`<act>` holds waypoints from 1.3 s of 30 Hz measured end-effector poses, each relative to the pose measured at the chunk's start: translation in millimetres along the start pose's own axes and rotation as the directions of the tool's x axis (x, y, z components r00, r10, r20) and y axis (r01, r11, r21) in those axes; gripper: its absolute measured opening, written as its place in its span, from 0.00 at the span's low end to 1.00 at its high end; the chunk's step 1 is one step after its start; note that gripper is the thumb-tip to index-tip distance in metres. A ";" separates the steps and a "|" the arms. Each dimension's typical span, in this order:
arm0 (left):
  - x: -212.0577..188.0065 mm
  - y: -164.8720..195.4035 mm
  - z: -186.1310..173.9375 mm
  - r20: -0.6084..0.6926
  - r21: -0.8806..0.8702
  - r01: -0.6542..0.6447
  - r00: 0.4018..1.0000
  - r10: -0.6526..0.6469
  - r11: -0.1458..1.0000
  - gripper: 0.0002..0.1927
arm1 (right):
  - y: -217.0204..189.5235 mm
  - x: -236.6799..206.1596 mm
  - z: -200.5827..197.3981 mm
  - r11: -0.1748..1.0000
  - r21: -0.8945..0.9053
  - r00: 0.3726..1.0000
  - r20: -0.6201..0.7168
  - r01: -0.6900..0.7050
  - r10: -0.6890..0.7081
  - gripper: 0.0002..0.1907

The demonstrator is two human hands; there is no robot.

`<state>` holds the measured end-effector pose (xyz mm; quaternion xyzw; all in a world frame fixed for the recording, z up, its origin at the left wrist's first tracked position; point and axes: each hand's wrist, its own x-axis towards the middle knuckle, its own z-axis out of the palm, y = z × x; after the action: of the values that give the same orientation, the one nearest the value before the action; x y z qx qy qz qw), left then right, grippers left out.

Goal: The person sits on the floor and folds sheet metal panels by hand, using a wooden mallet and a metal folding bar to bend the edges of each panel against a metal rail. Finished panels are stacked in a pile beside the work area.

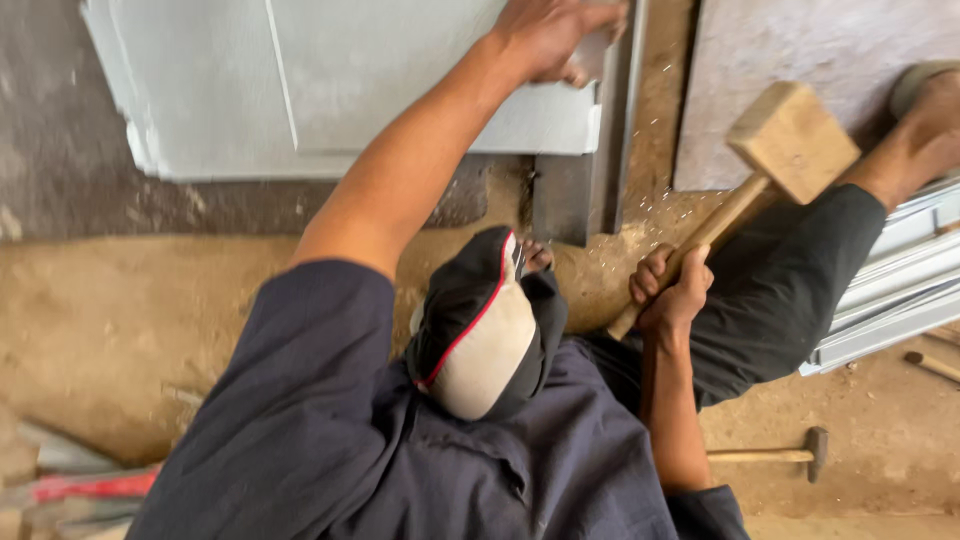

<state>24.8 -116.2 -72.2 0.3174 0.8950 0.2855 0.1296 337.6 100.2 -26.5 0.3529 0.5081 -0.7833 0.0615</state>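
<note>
Head view: we see a person from above, crouched on the dirt floor (120, 310). Left hand (550, 35) lies flat, fingers spread, pressing the pale grey panel (380, 80) near its edge by the metal frame strip (610, 130). Right hand (672, 290) is fisted round the handle of the wooden mallet (790, 140), head raised. We judge it mid-strike; next blow needs aim at the panel edge, clear of the pressing fingers. Small hammer (775, 455) lies nearby.

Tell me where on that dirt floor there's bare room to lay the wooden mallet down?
The widest bare patch of dirt floor lies below the pale grey panel, left of the outstretched arm. A smaller patch lies by the small hammer. It is crowded around the mallet in the right hand, among the leg, metal strips and upright bar.
</note>
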 end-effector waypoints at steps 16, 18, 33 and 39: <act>-0.3 28.7 -58.4 0.193 0.175 0.134 0.967 -0.167 0.976 0.33 | -34.1 46.9 39.6 0.888 -0.425 0.981 0.004 -0.175 0.195 0.26; -0.6 33.7 -66.7 0.177 0.173 0.122 0.972 -0.153 0.977 0.32 | -55.3 82.9 68.1 0.871 -0.492 0.999 0.030 -0.011 0.030 0.23; -2.4 27.6 -70.0 0.166 0.146 0.137 0.973 -0.161 0.980 0.32 | -107.6 156.9 149.7 0.901 -0.430 0.997 0.075 0.063 -0.034 0.24; -0.8 22.9 -65.4 0.121 0.125 0.095 0.986 -0.111 0.988 0.31 | -111.7 133.4 160.5 0.424 -0.627 0.702 0.295 0.654 -0.648 0.26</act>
<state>9.7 -130.2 -6.0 0.2953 0.9155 0.2038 0.1820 108.9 53.7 13.1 0.0755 0.8570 -0.4964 -0.1165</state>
